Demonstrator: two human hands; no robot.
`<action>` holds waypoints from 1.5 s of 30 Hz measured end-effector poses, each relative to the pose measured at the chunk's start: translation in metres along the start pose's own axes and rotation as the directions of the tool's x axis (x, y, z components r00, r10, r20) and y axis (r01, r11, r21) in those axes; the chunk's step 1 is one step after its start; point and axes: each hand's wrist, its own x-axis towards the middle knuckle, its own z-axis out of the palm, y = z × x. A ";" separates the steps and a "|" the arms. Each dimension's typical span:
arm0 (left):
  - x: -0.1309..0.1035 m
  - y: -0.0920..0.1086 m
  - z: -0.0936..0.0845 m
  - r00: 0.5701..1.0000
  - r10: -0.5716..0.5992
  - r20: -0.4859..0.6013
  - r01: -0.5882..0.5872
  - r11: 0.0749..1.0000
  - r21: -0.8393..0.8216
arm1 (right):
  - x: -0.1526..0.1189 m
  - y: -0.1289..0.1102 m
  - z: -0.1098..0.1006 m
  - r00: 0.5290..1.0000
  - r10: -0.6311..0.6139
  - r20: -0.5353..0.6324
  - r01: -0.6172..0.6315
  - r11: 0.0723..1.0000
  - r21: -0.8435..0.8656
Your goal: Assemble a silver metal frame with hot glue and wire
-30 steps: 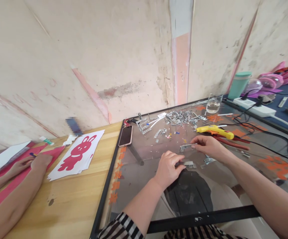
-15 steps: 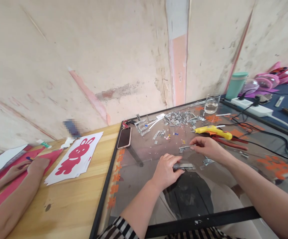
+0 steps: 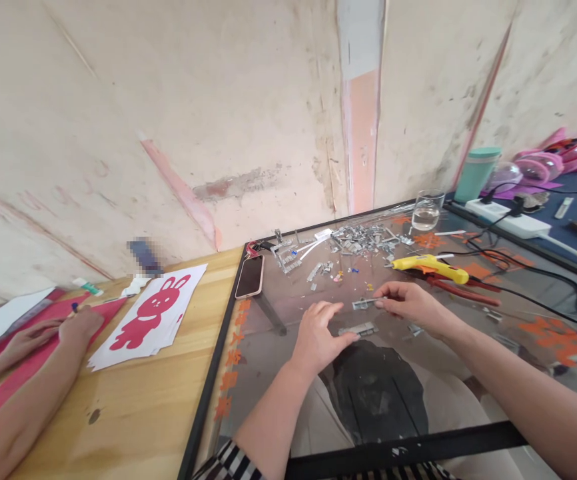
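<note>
My left hand (image 3: 318, 333) rests on the glass table top (image 3: 288, 373), fingers apart, its fingertips beside a small flat grey metal piece (image 3: 357, 329). My right hand (image 3: 411, 301) pinches the end of another small grey metal strip (image 3: 362, 304) lying on the glass just beyond it. Both hands are near the middle of the glass, close together.
A yellow glue gun (image 3: 431, 265), red pliers (image 3: 461, 291) and black cables lie right of my hands. A phone (image 3: 250, 277), a heap of metal bits (image 3: 363, 237), a glass (image 3: 428, 209) and a green cup (image 3: 476, 173) stand farther back. Another person's hands (image 3: 63, 330) work on red paper beside a rabbit cutout (image 3: 151, 313).
My left hand has opened and drawn slightly left off the flat metal piece, which now lies uncovered. My right hand stays pinched on the strip.
</note>
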 end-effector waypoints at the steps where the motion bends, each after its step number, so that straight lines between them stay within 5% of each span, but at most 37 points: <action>1: 0.001 0.001 -0.002 0.999 -0.013 -0.033 0.012 0.999 -0.050 | -0.001 -0.002 0.003 1.000 0.003 0.017 -0.004 0.999 0.038; 6: 0.002 0.010 -0.006 0.987 -0.147 -0.063 0.112 0.913 -0.392 | -0.008 -0.011 0.023 0.991 0.015 0.131 -0.045 0.972 0.230; 11: 0.001 0.019 -0.006 0.963 -0.245 0.110 0.244 0.628 -0.739 | -0.011 -0.018 0.039 0.972 0.030 0.233 -0.102 0.948 0.300; 15: 0.003 0.022 -0.013 0.964 -0.243 0.109 0.225 0.525 -0.821 | -0.012 -0.021 0.034 0.968 0.023 0.251 -0.094 0.957 0.274; 19: 0.006 0.014 -0.019 0.941 -0.311 0.130 0.252 0.393 -0.885 | -0.011 -0.017 0.023 0.984 -0.111 0.136 0.131 0.981 -0.142; 22: 0.007 0.008 -0.020 0.924 -0.338 0.179 0.285 0.295 -0.912 | -0.011 -0.010 0.024 0.946 -0.285 0.155 0.324 0.801 -0.503; 25: 0.007 0.004 -0.020 0.918 -0.348 0.190 0.299 0.292 -0.909 | -0.011 -0.003 0.032 0.898 -0.371 0.236 0.436 0.671 -0.600; 28: 0.007 0.003 -0.020 0.921 -0.347 0.176 0.294 0.325 -0.899 | -0.012 -0.001 0.039 0.889 -0.377 0.259 0.454 0.668 -0.590; 37: 0.009 0.002 -0.021 0.934 -0.334 0.130 0.264 0.395 -0.880 | -0.007 -0.002 0.034 0.941 -0.317 0.121 0.338 0.840 -0.425; 45: 0.008 0.006 -0.017 0.916 -0.374 0.145 0.303 0.408 -0.862 | -0.002 -0.001 0.025 0.993 -0.075 0.089 0.073 0.997 0.029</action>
